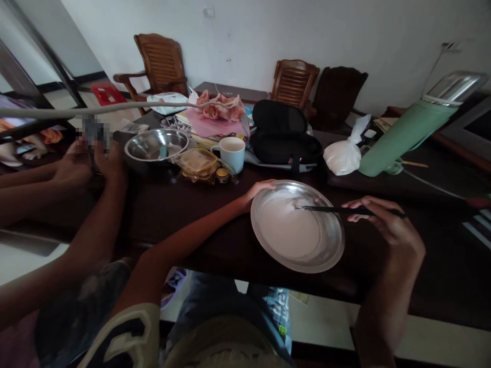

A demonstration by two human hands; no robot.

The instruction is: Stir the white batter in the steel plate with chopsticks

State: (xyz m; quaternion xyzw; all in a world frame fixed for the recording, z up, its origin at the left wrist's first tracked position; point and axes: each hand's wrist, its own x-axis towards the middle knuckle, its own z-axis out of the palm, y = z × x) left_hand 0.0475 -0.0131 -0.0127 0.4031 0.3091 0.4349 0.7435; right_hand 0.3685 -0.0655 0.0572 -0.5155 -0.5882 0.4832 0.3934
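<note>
A wide metal bowl [334, 245] stands on the dark table [184, 214] in front of me, with a smooth, pale batter-like mixture [287, 230] in it. My left hand [260, 191] grips the bowl by its far left rim. On the other side, my right hand [383, 217] holds a pair of dark chopsticks [330, 209] almost level. Their tips dip into the mixture near the far side of the bowl, where the surface is ruffled. Whether the bowl is slightly tilted I cannot tell.
Beyond the bowl are a white mug [232, 156], a wrapped yellow-lidded container [198, 164], a second metal bowl [134, 148] and a black open case [284, 145]. A knotted bag of white powder [342, 156] sits beside a green thermos [410, 133]. Another person's hands [92, 158] are at the left.
</note>
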